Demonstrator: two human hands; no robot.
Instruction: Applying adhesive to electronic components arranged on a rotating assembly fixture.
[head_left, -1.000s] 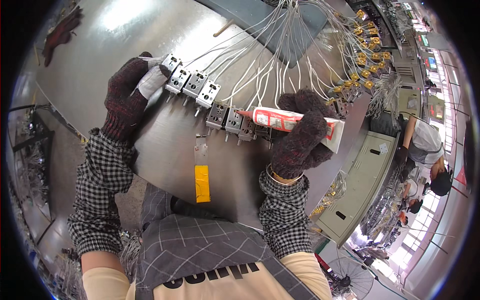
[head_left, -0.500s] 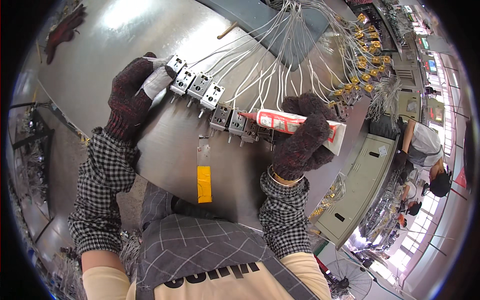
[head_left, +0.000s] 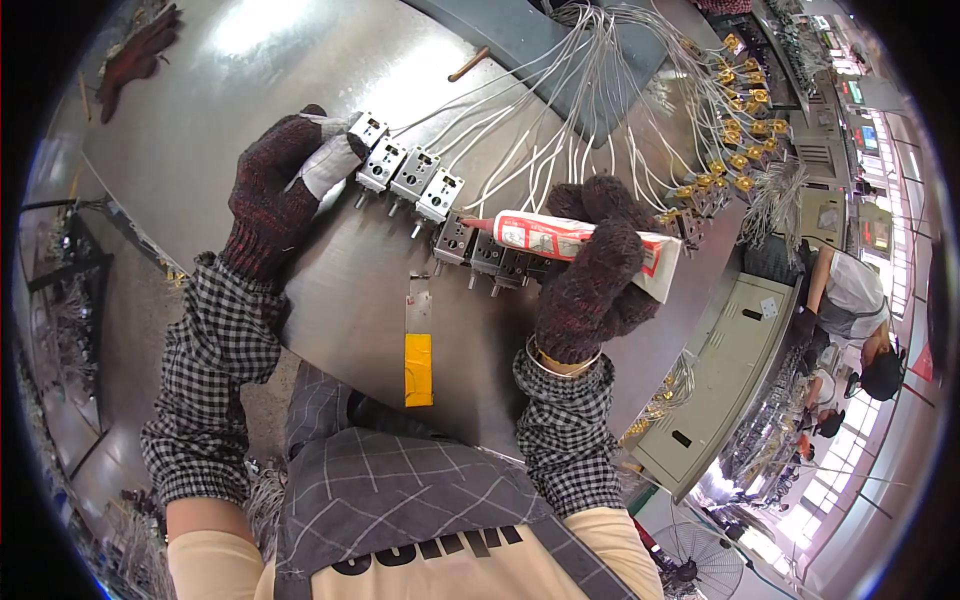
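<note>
My right hand [head_left: 590, 265], in a dark knitted glove, is closed around a white and red squeeze tube [head_left: 545, 236]. Its red nozzle [head_left: 478, 223] points left, over the top of a small metal control box [head_left: 455, 240] with a thin shaft. More such boxes stand side by side, partly under the tube and glove. To their left are several brighter boxes [head_left: 411, 175], also with shafts toward me. My left hand [head_left: 285, 185], gloved with white wrapping on its fingers, pinches the leftmost box [head_left: 369, 128] at the row's end.
Thin white leads [head_left: 545, 130] run from the boxes over a grey block [head_left: 590, 105] to brass-coloured fittings [head_left: 740, 130]. A metal strip with yellow tape [head_left: 418, 368] lies near the table's front edge. A spare glove [head_left: 138, 60] lies far left. Another person [head_left: 850, 290] works at right.
The tube's nozzle has moved left, from the second darker box to the first. My left hand stays at the row's left end. The whole view has shifted slightly.
</note>
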